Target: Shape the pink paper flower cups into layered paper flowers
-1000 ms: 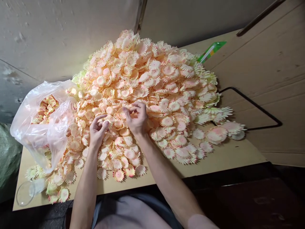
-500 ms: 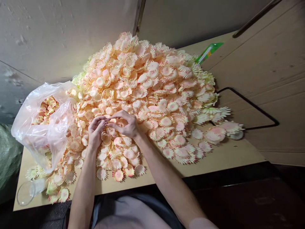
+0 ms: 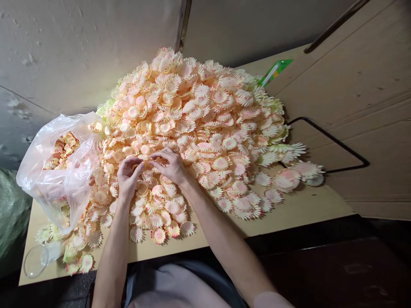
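Note:
My left hand (image 3: 127, 174) and my right hand (image 3: 172, 167) meet over the front of a large heap of pale pink and cream artificial flower petal discs (image 3: 205, 128). Thumb and fingers of both hands pinch a small petal disc (image 3: 146, 158) from its two sides. Part of it is hidden by the fingertips, and it blends into the pile behind. Below my wrists, loose discs with red-tipped fringes (image 3: 158, 235) lie on the table.
A translucent plastic bag (image 3: 77, 188) with red-edged pieces inside stands at the left. Near the left front corner lies a clear cup (image 3: 36, 261). A green packet (image 3: 276, 72), bent black rod (image 3: 340, 145) and cardboard sheet (image 3: 362, 102) are on the right. The wooden table (image 3: 305, 214) shows its front edge.
My fingertips have drawn slightly apart, with the petal disc now showing between them. The left fingers have curled more. The whole view has shifted slightly.

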{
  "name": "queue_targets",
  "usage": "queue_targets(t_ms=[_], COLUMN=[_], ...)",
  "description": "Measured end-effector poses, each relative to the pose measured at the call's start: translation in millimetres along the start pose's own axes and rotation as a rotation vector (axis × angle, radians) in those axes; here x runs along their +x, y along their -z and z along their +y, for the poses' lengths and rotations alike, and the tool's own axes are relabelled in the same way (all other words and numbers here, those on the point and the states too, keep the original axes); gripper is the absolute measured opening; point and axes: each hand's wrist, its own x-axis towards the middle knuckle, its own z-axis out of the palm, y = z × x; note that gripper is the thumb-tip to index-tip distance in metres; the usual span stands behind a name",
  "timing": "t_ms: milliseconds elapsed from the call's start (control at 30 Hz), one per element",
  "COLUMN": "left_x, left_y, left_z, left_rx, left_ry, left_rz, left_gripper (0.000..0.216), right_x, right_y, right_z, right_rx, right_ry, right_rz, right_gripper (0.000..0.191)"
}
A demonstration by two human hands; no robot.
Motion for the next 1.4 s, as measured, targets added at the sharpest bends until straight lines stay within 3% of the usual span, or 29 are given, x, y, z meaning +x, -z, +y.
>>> queue_targets(t_ms=[333,500,767,967,1167,1400], left_x=[-0.9,-3.8,-3.2,-3.8,-3.2,-3.0], left_y=[-0.4,0.5,-4.1,-4.5,-4.1,1.4], left_z=[3.0,5.9,4.4,3.1,3.9,-0.1], left_rx=[-0.01,0.097,0.013,0.054,0.052,0.078], left_ry=[0.051,0.119,0.038,0.04,0.063,0.004], left_rz=[-0.017,-0.078,-0.169,-0.118,-0.141,-0.053], left_gripper=[0.023,0.024,0.032,0.037,0.037,0.022], right_x=[5.4,4.6,4.2,6.8,4.5,1.9], right_y=[9.2,9.3,8.6,14.9,13.1,9.0], right_z=[-6.7,-10.0,-14.2,-20.8,-18.6,-13.9], right_rx=[0.298,0.42,0.468,0.437,0.635,0.813], right_ry=[-0.034,-0.104,-0.126,-0.213,-0.4,-0.458], right_rz=[0.056,0.017,-0.029,-0.032,-0.131,-0.18], right_gripper=[0.003,0.008,0.004,0.011,0.024,0.028])
